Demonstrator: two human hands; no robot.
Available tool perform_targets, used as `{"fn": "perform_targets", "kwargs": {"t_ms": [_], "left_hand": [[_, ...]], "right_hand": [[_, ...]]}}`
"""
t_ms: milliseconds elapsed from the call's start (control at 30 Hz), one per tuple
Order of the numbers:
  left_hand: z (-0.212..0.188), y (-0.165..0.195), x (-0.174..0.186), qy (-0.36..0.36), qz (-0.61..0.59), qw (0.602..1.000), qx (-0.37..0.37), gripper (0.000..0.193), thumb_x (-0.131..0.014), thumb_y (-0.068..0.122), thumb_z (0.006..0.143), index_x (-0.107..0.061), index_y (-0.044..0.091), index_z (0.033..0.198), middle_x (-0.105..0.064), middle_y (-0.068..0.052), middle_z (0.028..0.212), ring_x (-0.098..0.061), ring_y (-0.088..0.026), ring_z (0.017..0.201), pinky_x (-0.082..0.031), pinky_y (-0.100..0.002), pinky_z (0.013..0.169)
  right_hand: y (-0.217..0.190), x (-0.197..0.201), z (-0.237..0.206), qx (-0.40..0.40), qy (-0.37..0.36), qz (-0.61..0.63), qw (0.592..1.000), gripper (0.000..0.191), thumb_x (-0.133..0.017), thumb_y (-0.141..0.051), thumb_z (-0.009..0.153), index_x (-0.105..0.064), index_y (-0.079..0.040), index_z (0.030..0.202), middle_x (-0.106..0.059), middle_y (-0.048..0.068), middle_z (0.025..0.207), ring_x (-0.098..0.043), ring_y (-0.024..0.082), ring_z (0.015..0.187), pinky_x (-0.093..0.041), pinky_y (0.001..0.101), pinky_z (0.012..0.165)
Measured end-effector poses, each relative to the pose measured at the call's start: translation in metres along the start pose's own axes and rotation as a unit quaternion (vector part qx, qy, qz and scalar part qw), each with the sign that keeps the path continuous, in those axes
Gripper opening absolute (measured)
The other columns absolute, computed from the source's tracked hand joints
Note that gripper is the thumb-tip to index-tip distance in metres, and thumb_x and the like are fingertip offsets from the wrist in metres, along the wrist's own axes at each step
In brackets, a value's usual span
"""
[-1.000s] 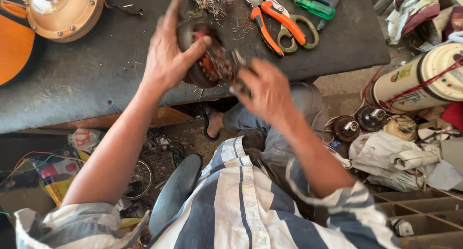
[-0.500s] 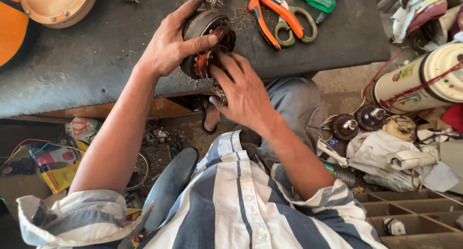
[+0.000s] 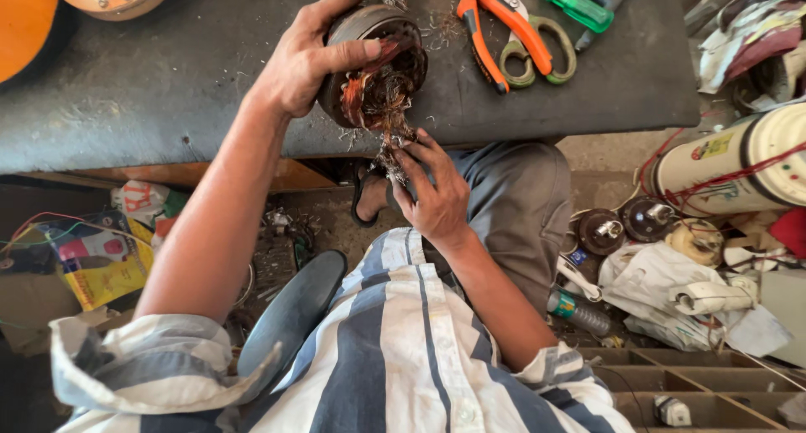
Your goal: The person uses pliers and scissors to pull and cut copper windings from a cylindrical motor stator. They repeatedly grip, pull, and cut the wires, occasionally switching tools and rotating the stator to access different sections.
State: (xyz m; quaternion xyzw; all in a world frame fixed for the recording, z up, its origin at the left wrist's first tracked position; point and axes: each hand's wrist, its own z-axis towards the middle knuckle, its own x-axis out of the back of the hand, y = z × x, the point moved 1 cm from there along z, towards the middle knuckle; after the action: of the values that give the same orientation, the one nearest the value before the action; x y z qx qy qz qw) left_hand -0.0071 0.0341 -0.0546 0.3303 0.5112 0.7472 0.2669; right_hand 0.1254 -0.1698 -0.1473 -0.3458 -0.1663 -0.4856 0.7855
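Note:
My left hand (image 3: 312,57) grips a round dark metal motor stator (image 3: 369,64) at the near edge of the dark workbench (image 3: 168,97), tilted so its open side faces me. Burnt copper winding wire (image 3: 388,114) spills out of the stator. My right hand (image 3: 432,190) sits just below the bench edge, fingers pinched on a tuft of that wire hanging from the stator.
Orange-handled pliers (image 3: 495,22), green-handled scissors (image 3: 546,51) and a green screwdriver (image 3: 579,5) lie on the bench behind the stator. A white cylinder with red wire (image 3: 739,160), round motor parts (image 3: 625,223) and crumpled bags sit on the floor at right; wooden compartments (image 3: 697,391) below.
The stator has tilted further toward me in my left hand. My right hand has moved down away from the stator, drawing wire out with it.

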Motion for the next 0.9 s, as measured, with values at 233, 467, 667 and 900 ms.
{"fn": "perform_targets", "kwargs": {"t_ms": [233, 467, 667, 900], "left_hand": [[0.001, 0.004, -0.002, 0.000, 0.035, 0.999, 0.013, 0.077, -0.083, 0.043, 0.090, -0.054, 0.008, 0.153, -0.071, -0.013, 0.139, -0.068, -0.023, 0.130, -0.053, -0.036, 0.116], [0.000, 0.010, -0.004, -0.023, 0.044, 0.999, 0.005, 0.077, -0.082, 0.040, 0.092, -0.052, 0.011, 0.156, -0.070, -0.013, 0.140, -0.066, -0.023, 0.131, -0.052, -0.035, 0.117], [-0.002, 0.004, -0.002, -0.025, 0.043, 0.999, -0.003, 0.076, -0.082, 0.041, 0.094, -0.051, 0.011, 0.157, -0.069, -0.014, 0.144, -0.066, -0.025, 0.135, -0.051, -0.037, 0.119], [0.001, 0.002, 0.004, -0.037, 0.050, 0.998, -0.010, 0.078, -0.082, 0.041, 0.093, -0.049, 0.013, 0.158, -0.067, -0.013, 0.145, -0.065, -0.024, 0.135, -0.051, -0.037, 0.119]], "right_hand": [[0.003, 0.038, 0.036, -0.042, 0.018, 0.073, 0.996, 0.046, -0.078, -0.013, 0.088, -0.062, -0.001, 0.130, -0.058, 0.017, 0.129, -0.059, 0.038, 0.119, -0.051, 0.0492, 0.102], [0.010, 0.023, 0.081, -0.006, -0.037, 0.045, 0.998, 0.026, -0.084, -0.010, 0.084, -0.071, -0.003, 0.106, -0.064, 0.017, 0.120, -0.065, 0.035, 0.108, -0.055, 0.0419, 0.091], [0.042, 0.030, 0.076, -0.160, 0.019, 0.124, 0.979, 0.013, -0.083, -0.006, 0.088, -0.073, -0.001, 0.095, -0.072, 0.012, 0.093, -0.073, 0.027, 0.080, -0.056, 0.0358, 0.072], [0.037, 0.035, 0.074, -0.155, -0.039, -0.001, 0.987, 0.019, -0.085, -0.010, 0.088, -0.071, 0.000, 0.096, -0.070, 0.015, 0.095, -0.068, 0.035, 0.085, -0.052, 0.0443, 0.074]]}}
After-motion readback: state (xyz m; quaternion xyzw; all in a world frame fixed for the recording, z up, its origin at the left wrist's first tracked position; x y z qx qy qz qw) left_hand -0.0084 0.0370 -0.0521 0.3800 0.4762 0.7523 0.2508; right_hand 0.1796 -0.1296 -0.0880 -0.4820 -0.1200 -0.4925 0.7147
